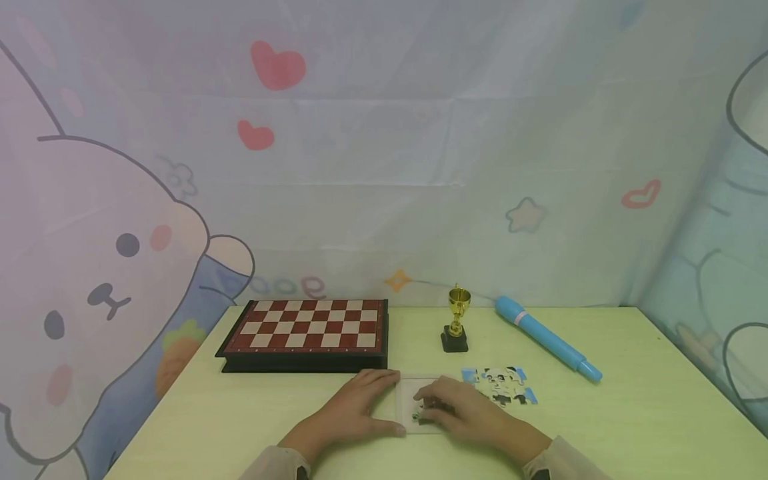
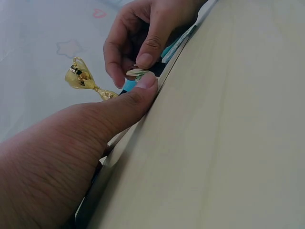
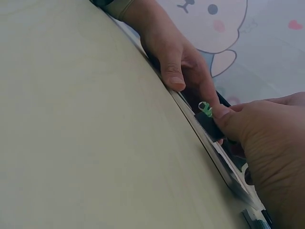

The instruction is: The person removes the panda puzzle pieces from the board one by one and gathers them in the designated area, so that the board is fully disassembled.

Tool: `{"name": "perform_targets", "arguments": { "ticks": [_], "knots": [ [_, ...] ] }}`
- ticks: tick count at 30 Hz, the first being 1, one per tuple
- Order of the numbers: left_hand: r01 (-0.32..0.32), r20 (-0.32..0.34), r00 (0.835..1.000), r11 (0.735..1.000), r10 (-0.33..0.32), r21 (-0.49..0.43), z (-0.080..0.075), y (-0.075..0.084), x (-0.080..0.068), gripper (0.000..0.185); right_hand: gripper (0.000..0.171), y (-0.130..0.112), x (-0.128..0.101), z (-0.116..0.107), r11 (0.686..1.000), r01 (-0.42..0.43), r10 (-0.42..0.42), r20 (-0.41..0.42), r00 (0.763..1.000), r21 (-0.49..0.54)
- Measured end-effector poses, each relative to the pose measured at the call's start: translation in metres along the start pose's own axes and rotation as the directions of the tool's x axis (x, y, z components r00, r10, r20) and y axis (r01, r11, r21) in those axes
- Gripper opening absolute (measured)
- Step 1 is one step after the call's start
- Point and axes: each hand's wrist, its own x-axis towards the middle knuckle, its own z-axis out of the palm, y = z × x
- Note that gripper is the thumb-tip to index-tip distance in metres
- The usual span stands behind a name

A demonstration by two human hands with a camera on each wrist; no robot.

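Head view: the left hand [image 1: 354, 407] steadies a clear tray [image 1: 411, 393] on the bench [image 1: 630, 413]; the right hand [image 1: 462, 410] pinches a puzzle piece [image 1: 416, 416] over it.

Left wrist view: thumb and forefinger clamp it.

Right wrist view: seating it likely needs alignment.

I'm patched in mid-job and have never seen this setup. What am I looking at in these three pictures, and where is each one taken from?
There is no machine here: a person works with two bare hands. The big picture comes from a camera on the head, looking down at a pale green table. The other two come from cameras on each wrist, close to the tabletop. The left hand steadies a flat clear tray, and the right hand pinches a small puzzle piece over it. Beside them lie partly joined puzzle pieces. Further back stand a chessboard, a small gold trophy and a blue pen-like tube.
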Motion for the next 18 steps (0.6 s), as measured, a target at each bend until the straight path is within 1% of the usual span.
{"name": "perform_targets", "arguments": {
  "ticks": [4,8,10,14,16,18],
  "knots": [
    [0.006,0.004,1.000,1.000,-0.006,0.001,0.001,-0.001,0.001,0.091,0.020,0.001,0.000,0.000,1.000,-0.011,0.011,-0.036,0.999,0.014],
    [0.010,0.005,1.000,1.000,-0.010,0.002,0.001,-0.001,0.000,0.092,0.017,0.002,-0.002,-0.001,1.000,-0.024,0.023,-0.071,0.997,-0.013],
    [0.010,0.004,1.000,1.000,-0.010,0.004,0.001,-0.001,0.000,0.092,0.019,0.003,-0.004,-0.003,0.999,-0.025,0.023,-0.090,0.996,-0.026],
    [0.016,0.005,1.000,1.000,-0.016,0.009,0.001,0.000,0.000,0.092,0.024,0.005,-0.008,-0.010,0.999,0.006,-0.011,-0.127,0.992,-0.047],
    [0.018,0.005,1.000,1.000,-0.018,0.011,0.001,0.000,0.000,0.092,0.026,0.007,-0.012,-0.014,0.998,0.004,-0.013,-0.135,0.991,-0.062],
    [0.017,0.007,1.000,1.000,-0.017,0.013,0.001,0.000,0.000,0.092,0.027,0.009,-0.017,-0.018,0.998,-0.015,0.007,-0.138,0.990,-0.060]
  ]
}}
